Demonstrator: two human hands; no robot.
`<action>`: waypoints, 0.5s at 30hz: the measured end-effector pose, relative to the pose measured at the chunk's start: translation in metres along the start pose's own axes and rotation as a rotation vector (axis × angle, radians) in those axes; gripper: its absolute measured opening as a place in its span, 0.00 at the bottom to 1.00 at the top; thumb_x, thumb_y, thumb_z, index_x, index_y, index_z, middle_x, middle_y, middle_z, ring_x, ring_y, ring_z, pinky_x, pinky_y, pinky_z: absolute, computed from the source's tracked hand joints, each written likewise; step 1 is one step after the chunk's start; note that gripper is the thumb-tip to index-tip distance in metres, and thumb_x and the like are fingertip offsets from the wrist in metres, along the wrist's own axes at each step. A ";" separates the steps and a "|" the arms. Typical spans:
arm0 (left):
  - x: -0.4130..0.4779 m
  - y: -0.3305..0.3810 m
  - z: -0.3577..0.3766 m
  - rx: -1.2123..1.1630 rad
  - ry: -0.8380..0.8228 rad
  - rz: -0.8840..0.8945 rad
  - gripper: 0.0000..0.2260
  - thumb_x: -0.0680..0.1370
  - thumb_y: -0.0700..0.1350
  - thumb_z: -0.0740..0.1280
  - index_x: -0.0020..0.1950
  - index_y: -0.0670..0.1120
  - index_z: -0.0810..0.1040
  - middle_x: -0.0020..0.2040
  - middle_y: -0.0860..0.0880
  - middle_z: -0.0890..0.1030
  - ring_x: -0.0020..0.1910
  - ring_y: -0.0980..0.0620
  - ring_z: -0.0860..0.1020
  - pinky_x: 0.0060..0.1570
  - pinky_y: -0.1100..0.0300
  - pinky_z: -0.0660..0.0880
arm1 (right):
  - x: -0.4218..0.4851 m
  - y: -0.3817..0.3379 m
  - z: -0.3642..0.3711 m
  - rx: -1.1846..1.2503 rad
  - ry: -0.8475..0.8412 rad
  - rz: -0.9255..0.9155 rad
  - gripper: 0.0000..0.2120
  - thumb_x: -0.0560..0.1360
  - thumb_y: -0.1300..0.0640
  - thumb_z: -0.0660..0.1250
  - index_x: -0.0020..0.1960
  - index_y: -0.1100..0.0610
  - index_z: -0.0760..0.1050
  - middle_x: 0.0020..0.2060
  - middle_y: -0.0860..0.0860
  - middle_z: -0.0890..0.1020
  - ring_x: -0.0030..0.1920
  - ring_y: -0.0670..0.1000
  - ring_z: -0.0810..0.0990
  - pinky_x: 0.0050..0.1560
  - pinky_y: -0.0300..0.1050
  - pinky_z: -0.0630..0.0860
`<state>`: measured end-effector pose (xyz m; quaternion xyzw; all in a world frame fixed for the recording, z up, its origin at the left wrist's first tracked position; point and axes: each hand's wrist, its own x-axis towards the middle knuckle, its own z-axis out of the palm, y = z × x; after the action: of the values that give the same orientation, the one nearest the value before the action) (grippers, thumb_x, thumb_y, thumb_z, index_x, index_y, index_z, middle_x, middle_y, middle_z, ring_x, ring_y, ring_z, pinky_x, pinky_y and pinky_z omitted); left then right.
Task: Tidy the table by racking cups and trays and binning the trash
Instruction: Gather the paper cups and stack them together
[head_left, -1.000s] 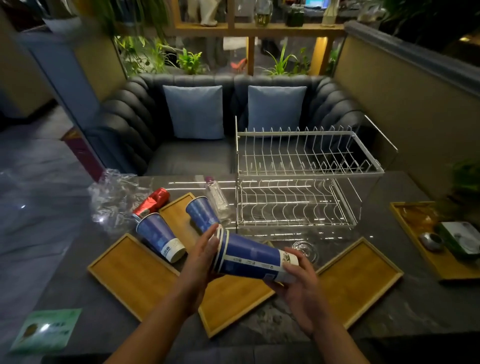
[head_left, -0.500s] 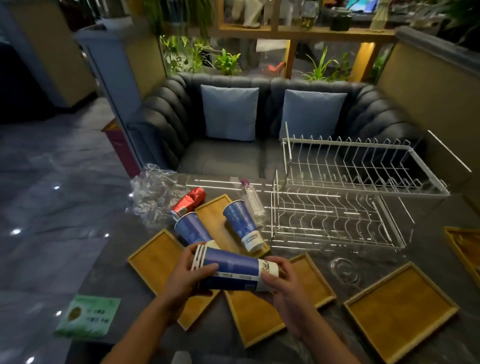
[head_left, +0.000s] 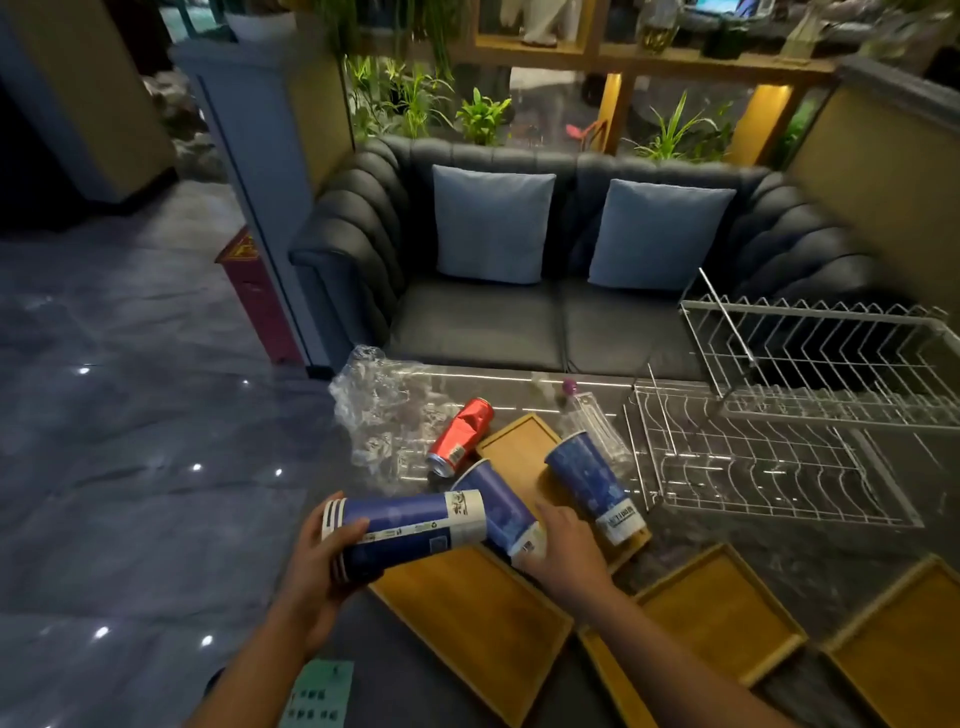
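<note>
Both bare forearms are extending forward from the lower edge. The left hand (head_left: 317, 566) is curling its fingers (head_left: 347, 531) around a held item, thumb uppermost. The right hand (head_left: 563, 553) is lying palm down, fingers closing over another item.

Both forearms are showing bare, no sleeves reaching into frame. Left hand (head_left: 332, 561) and right hand (head_left: 563, 558) are showing no gloves. No rings, watch or wristband are showing on the visible sides. Fingernails are looking short and plain. Upper arms are sitting out of view past the bottom edge.
</note>
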<state>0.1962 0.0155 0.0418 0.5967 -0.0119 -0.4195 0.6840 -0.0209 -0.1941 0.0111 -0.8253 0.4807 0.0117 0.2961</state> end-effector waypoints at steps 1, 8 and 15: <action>0.005 0.002 -0.004 -0.011 -0.001 -0.006 0.29 0.64 0.47 0.76 0.64 0.58 0.75 0.60 0.42 0.81 0.51 0.39 0.82 0.36 0.48 0.81 | 0.005 -0.002 0.007 -0.038 0.016 -0.006 0.38 0.65 0.42 0.75 0.71 0.45 0.63 0.64 0.49 0.71 0.62 0.51 0.72 0.57 0.47 0.74; 0.027 0.008 -0.012 -0.081 0.029 -0.037 0.25 0.66 0.45 0.75 0.61 0.58 0.76 0.58 0.41 0.81 0.50 0.38 0.82 0.37 0.47 0.82 | 0.021 0.000 0.020 -0.064 0.006 -0.007 0.36 0.65 0.47 0.76 0.69 0.45 0.65 0.60 0.47 0.76 0.58 0.49 0.75 0.57 0.47 0.76; 0.042 0.019 -0.018 -0.096 0.062 -0.045 0.32 0.65 0.46 0.74 0.69 0.54 0.72 0.58 0.41 0.81 0.51 0.39 0.82 0.32 0.50 0.82 | -0.017 0.004 -0.050 0.606 -0.033 0.035 0.28 0.64 0.58 0.78 0.62 0.46 0.74 0.54 0.50 0.79 0.49 0.51 0.82 0.42 0.46 0.80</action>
<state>0.2432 0.0045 0.0321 0.5761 0.0428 -0.4160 0.7023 -0.0464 -0.2074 0.0557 -0.6908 0.4713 -0.1136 0.5363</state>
